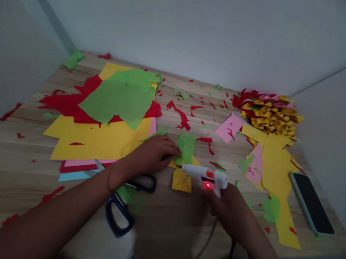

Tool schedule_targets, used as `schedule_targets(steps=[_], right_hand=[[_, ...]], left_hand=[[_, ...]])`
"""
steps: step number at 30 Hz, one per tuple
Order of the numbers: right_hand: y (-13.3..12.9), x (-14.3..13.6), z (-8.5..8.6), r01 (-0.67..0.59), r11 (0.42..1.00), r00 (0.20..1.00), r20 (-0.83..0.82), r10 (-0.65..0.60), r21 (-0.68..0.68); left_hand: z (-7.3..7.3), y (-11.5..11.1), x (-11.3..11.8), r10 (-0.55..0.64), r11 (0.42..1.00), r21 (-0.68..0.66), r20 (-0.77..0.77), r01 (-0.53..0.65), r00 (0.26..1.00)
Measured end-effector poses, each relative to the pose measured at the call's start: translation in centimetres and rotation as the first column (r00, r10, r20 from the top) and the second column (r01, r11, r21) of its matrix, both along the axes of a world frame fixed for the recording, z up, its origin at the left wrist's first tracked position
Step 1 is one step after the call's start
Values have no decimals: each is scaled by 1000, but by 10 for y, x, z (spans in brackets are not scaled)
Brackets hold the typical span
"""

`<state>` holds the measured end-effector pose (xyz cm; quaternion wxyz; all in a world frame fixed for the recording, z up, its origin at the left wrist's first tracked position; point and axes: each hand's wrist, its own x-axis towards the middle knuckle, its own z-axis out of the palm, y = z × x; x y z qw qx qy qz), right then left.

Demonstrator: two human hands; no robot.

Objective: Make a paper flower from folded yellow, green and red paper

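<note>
1. Dial centred on the small folded yellow paper [181, 184], lying on the wood-grain table [161, 237]; 12 toward the wall [183, 27].
2. Right hand [225, 201], between 3 and 4 o'clock: fingers closed around the grip of a white hot-glue gun [198, 171]. Gun's body sat at 2, a red light [208, 185] glowing on it. Nozzle pointed toward 9, just above the folded paper's far edge as I saw it.
3. Left hand [160, 151], between 10 and 11: fingers together and bent, fingertips at the near-left edge of a green paper piece [186, 145] at 12. Could not tell whether they gripped it or only touched.
4. Blue-handled scissors [116, 201] between 7 and 8, partly under the left forearm.
5. At 10, layered yellow sheets [94, 142]; a torn green sheet [121, 93] over torn red paper [64, 105] beyond.
6. Between 1 and 2, a heap of folded paper pieces [270, 115], mostly yellow. Smartphone [312, 204] at 3. Red scraps [182, 118] scattered around 12.
</note>
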<state>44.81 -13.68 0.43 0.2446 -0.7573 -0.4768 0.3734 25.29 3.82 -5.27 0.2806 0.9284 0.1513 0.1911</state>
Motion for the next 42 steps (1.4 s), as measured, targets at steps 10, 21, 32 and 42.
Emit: schedule_targets(steps=[10,21,32,42], right_hand=[[-3,6,-51,666,721,628,-664,-405,191],[35,-57,27,363,856,585,-805,99,369],[109,-279,26,-306,779,790,-311,529,547],[70,-244,11,-669,641,719,109,686,377]], left_hand=[[9,-5,-3,4,1000,-1,-13,-4,1000],[107,-28,-64,489,872,-183,354,-453,797],[105,-98,-219,929,353,-389,43,-851,366],[68,-88,-241,972,188,-287,-80,-939,220]])
